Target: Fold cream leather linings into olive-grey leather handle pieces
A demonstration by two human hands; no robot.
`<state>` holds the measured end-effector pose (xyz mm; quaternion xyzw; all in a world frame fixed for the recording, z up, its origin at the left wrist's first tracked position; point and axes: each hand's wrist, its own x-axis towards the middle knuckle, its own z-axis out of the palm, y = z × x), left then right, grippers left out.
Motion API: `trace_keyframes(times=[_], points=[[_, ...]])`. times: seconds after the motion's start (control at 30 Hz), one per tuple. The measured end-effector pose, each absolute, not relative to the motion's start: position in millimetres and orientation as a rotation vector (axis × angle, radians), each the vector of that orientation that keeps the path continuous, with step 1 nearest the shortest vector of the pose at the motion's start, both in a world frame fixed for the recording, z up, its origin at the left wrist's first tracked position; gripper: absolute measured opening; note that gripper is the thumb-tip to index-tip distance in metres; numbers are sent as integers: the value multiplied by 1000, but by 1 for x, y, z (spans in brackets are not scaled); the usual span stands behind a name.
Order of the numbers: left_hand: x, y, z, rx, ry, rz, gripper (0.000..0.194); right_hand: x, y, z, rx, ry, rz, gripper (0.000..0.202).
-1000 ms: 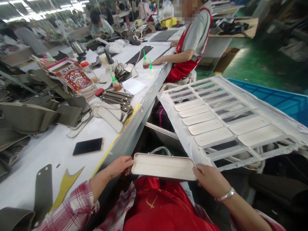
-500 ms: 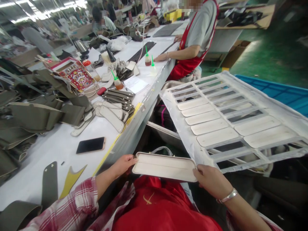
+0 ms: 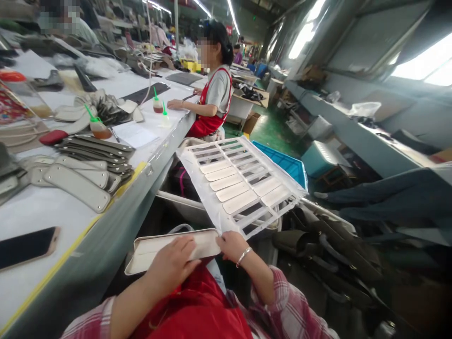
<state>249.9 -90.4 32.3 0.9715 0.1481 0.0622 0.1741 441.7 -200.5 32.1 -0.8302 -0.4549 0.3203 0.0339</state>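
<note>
A long cream panel with raised edges and rounded corners (image 3: 150, 248) lies across my lap, a pale loop handle behind it. My left hand (image 3: 174, 263) rests flat on its inner face, fingers extended and pointing right. At the panel's right end, my right hand (image 3: 231, 246) pinches the corner between thumb and fingers. Beyond, a white slatted frame (image 3: 208, 207) bears several cream strips (image 3: 235, 200) in its openings.
On the table (image 3: 21, 221) at left are a phone (image 3: 30, 247), grey strips (image 3: 74, 181), dark strips (image 3: 99, 148) and green-tipped bottles (image 3: 97, 127). A person in a red apron (image 3: 215, 99) sits beyond. Dark bags (image 3: 328, 245) lie at right.
The view has swung right and up. My left hand has left the panel's left end and now lies on its face. My right hand still grips the right corner.
</note>
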Motion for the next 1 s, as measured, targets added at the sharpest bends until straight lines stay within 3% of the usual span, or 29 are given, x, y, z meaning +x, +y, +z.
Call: trace_keyframes(times=[0.1,0.5,0.67,0.77,0.87,1.0], points=[[283,-110,23,2769,210,-31,43,439,-197,37,-2597,-1480,905,37],[293,-104,26,2705,220,-195,36,435,-198,34,-2703,-1577,550,34],[293,-103,17,2722,204,-137,36,438,-206,26,-2465,-1324,889,39],[292,-103,14,2724,205,-118,36,440,-209,21,-2324,-1089,1093,30],[291,-103,15,2723,195,-132,36,439,-206,22,-2397,-1101,1032,19],[291,-104,17,2737,198,-140,37,431,-203,25,-2568,-1240,764,21]])
